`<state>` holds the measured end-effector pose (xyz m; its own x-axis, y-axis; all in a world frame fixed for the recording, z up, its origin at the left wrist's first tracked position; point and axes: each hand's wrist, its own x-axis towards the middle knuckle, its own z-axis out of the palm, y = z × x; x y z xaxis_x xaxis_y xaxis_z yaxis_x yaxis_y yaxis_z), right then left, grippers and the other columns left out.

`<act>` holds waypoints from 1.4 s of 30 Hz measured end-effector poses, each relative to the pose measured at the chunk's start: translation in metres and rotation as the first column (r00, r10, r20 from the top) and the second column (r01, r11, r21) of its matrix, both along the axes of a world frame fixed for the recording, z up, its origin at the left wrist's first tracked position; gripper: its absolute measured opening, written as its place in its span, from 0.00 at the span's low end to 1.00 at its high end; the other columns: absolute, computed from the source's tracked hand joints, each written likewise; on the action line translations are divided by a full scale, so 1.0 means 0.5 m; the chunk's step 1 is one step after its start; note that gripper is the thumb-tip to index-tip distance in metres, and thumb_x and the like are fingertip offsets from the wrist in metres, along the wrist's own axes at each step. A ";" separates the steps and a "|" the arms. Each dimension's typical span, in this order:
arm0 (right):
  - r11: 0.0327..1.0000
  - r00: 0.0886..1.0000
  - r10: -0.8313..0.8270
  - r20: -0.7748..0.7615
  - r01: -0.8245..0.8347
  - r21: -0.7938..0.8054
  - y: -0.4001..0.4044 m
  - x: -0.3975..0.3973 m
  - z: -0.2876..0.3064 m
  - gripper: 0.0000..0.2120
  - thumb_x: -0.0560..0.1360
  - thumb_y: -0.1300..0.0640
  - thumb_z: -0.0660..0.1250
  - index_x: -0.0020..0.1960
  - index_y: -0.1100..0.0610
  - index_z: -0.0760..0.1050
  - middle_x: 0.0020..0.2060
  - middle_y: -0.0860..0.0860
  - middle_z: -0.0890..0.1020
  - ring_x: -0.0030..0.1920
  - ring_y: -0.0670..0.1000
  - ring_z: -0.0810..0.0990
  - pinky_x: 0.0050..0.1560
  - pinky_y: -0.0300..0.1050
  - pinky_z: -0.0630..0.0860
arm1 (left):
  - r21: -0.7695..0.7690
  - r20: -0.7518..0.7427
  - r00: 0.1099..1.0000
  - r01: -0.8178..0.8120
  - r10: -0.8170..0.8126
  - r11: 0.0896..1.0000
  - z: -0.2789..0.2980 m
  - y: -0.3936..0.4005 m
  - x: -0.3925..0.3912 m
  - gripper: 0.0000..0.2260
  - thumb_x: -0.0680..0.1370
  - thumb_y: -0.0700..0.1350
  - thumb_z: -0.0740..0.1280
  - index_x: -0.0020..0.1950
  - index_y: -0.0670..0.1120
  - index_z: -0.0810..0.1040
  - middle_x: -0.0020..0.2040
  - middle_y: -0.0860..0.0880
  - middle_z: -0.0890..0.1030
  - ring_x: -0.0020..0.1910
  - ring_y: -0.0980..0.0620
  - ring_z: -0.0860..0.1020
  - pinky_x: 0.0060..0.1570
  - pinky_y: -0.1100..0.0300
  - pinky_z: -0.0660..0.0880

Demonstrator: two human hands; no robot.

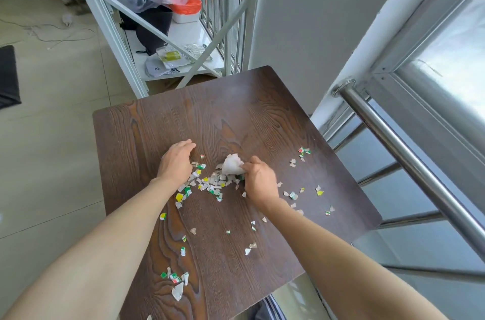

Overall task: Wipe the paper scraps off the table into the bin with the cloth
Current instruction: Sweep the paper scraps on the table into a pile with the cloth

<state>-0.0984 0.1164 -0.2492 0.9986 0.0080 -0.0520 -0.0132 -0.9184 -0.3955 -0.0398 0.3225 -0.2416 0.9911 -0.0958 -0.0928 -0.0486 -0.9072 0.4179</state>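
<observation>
Small paper scraps (pixel 210 186), white, green, yellow and red, lie scattered over a dark wooden table (pixel 236 109), thickest in a pile between my hands. My right hand (pixel 259 180) is shut on a crumpled white cloth (pixel 232 164) and presses it down at the pile's right edge. My left hand (pixel 177 159) rests edge-down on the table, fingers together and cupped, against the pile's left side. Looser scraps lie near the right edge (pixel 304 151) and near the front (pixel 177 280). No bin is in view.
A white metal shelf frame (pixel 168 39) with bags and packets stands beyond the table's far edge. A steel railing (pixel 409 162) and a window run along the right. Tiled floor (pixel 52 136) lies to the left.
</observation>
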 end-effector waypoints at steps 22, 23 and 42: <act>0.990 0.975 -0.128 -0.184 0.138 0.041 -0.170 0.214 0.051 0.17 0.75 0.57 0.65 0.62 0.61 0.72 0.57 0.60 0.78 0.58 0.61 0.76 0.52 0.49 0.72 | 0.005 0.028 1.000 0.014 -0.014 1.000 0.002 0.003 0.004 0.28 0.72 0.25 0.56 0.70 0.42 0.69 0.72 0.45 0.69 0.70 0.46 0.66 0.71 0.53 0.63; 0.991 0.980 -0.135 -0.149 0.137 0.002 -0.171 0.213 0.049 0.18 0.75 0.56 0.65 0.63 0.60 0.71 0.58 0.60 0.77 0.59 0.61 0.76 0.54 0.51 0.72 | 0.005 0.033 0.999 0.016 -0.017 1.000 0.001 0.004 0.005 0.28 0.72 0.25 0.56 0.70 0.42 0.69 0.72 0.45 0.69 0.70 0.46 0.66 0.70 0.53 0.63; 0.927 1.000 0.030 0.000 -0.028 -0.373 -0.153 0.156 0.017 0.19 0.74 0.48 0.63 0.60 0.58 0.72 0.57 0.56 0.76 0.56 0.59 0.75 0.51 0.53 0.73 | 0.013 0.030 0.999 0.011 -0.012 1.000 0.000 -0.001 -0.002 0.27 0.74 0.26 0.56 0.71 0.42 0.67 0.73 0.46 0.67 0.72 0.47 0.64 0.72 0.54 0.60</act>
